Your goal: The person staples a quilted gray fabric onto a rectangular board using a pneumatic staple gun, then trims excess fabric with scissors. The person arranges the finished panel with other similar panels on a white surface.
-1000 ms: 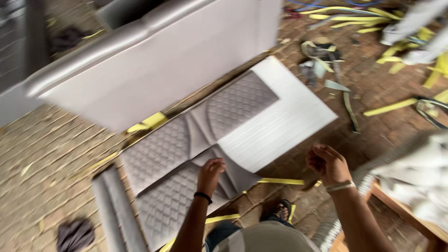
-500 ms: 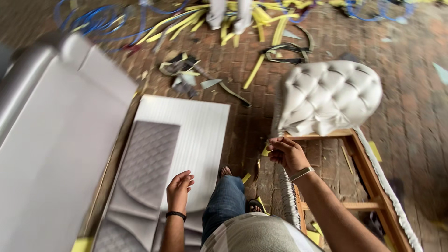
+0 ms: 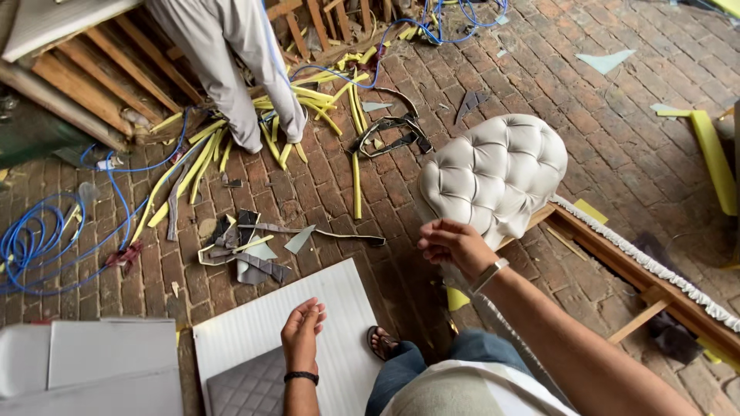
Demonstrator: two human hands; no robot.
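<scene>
Fingers (image 3: 445, 231) of your right hand (image 3: 456, 245) were curled loosely inward just at the lower edge of the tufted cushion (image 3: 493, 176); whether they pinched its fabric or a small item could not be told. Fingers (image 3: 308, 310) of your left hand (image 3: 302, 333) were half-curled, palm up, gripping nothing, over the white ribbed panel (image 3: 254, 331).

Cushion: pale, button-tufted, rounded, propped on the end of a wooden frame (image 3: 655, 285) with white trim along its rail.

Panel: flat on the brick floor (image 3: 617, 154), a grey quilted piece (image 3: 243, 389) lying on its near corner.

Your sandalled foot (image 3: 383, 341) was beside the panel's right edge.

Scattered further out: yellow foam strips (image 3: 308, 92), grey fabric offcuts (image 3: 247, 250), a blue hose (image 3: 46, 239). Another person's legs (image 3: 231, 69) stood among the strips near wooden slats (image 3: 85, 69).

Risks, as judged: the cushion looked only propped, so a tug from your right hand could have tipped it onto the dirty bricks. Strips and hose underfoot could have caught a step.
</scene>
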